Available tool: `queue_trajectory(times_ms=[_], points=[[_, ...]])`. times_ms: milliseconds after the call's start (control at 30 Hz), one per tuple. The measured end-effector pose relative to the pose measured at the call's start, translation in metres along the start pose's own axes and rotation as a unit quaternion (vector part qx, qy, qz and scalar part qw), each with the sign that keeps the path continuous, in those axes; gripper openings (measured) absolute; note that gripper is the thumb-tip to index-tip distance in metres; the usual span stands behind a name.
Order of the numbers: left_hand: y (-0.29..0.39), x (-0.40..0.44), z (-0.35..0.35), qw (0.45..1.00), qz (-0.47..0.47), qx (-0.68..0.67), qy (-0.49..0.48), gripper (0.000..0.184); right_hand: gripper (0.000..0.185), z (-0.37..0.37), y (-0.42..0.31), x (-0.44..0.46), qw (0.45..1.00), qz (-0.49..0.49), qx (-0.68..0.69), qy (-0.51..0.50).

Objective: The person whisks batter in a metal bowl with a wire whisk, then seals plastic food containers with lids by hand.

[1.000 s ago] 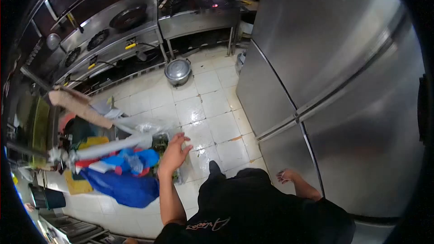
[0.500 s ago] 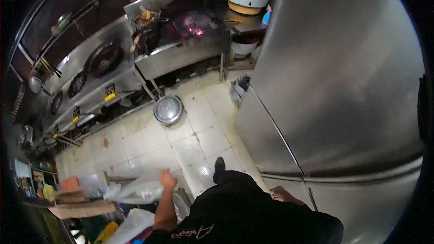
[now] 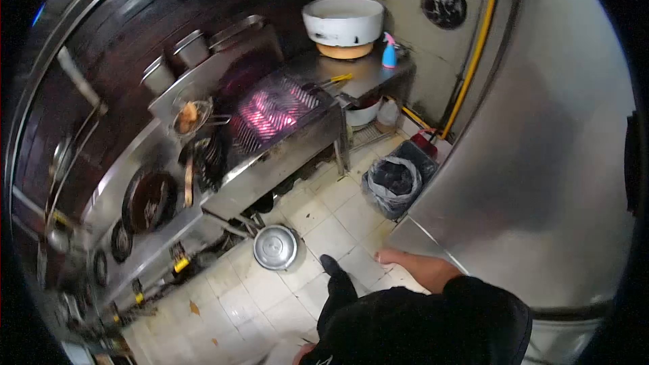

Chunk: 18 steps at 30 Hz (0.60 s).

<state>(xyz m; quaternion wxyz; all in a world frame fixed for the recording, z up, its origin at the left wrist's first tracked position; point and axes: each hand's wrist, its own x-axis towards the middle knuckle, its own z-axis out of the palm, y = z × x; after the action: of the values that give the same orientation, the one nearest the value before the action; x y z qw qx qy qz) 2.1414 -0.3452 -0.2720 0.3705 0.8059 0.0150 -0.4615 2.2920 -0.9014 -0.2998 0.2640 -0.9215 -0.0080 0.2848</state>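
My right hand [image 3: 389, 257] reaches forward above the tiled floor, left of the steel cabinet. Its fingers look loosely apart, and I see nothing in them. Only a small part of my left hand [image 3: 305, 351] shows at the bottom edge, beside my dark clothing. A blurred whitish thing [image 3: 280, 350] is next to it; whether the hand holds it I cannot tell. Ahead of my shoe, a lidded metal pot [image 3: 275, 247] stands on the floor. A bin with a grey liner bag [image 3: 392, 186] stands beyond my right hand.
A grill [image 3: 274, 111] glows on the left counter. Next to it are a strainer with food [image 3: 189, 117] and a wok [image 3: 150, 201]. A white tub [image 3: 343, 21] and a blue spray bottle [image 3: 389, 54] stand on the corner table. The steel cabinet [image 3: 534, 162] fills the right side.
My view has swung right, bringing the bin and wall into sight. My right hand has moved forward from beside my body. My left hand has dropped to the bottom edge; the plastic-covered items have left view.
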Motion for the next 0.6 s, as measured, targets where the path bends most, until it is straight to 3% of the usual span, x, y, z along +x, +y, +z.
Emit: queue_trajectory(times_ms=[133, 233, 267, 367, 433, 500, 533, 600], points=[[0.073, 0.083, -0.105, 0.999, 0.002, -0.043, 0.001, 0.030, 0.029, -0.068, -0.047, 0.038, 0.994, -0.057, -0.078, -0.044], [0.138, 0.147, -0.182, 0.992, -0.022, -0.127, -0.005, 0.027, 0.029, -0.131, -0.072, 0.053, 0.989, 0.101, 0.014, -0.105], [0.161, 0.165, -0.205, 0.989, -0.032, -0.145, -0.005, 0.026, 0.031, -0.147, -0.069, 0.060, 0.991, 0.104, 0.031, -0.073], [0.224, 0.212, -0.270, 0.970, -0.088, -0.228, 0.004, 0.025, 0.033, -0.141, -0.011, 0.124, 0.994, 0.027, -0.103, -0.028], [0.260, 0.237, -0.303, 0.982, -0.028, -0.186, 0.035, 0.027, 0.034, -0.121, 0.034, 0.175, 0.980, -0.014, -0.197, -0.007], [0.278, 0.262, -0.329, 0.974, 0.089, -0.201, 0.058, 0.032, 0.033, -0.148, 0.033, 0.174, 0.988, -0.006, -0.153, 0.034], [0.301, 0.260, -0.337, 0.983, 0.106, -0.127, 0.083, 0.034, 0.032, -0.159, 0.036, 0.178, 0.993, 0.046, -0.105, 0.019], [0.318, 0.267, -0.339, 0.965, 0.108, -0.207, 0.117, 0.025, 0.028, -0.171, 0.042, 0.181, 0.997, 0.072, -0.039, -0.014]])
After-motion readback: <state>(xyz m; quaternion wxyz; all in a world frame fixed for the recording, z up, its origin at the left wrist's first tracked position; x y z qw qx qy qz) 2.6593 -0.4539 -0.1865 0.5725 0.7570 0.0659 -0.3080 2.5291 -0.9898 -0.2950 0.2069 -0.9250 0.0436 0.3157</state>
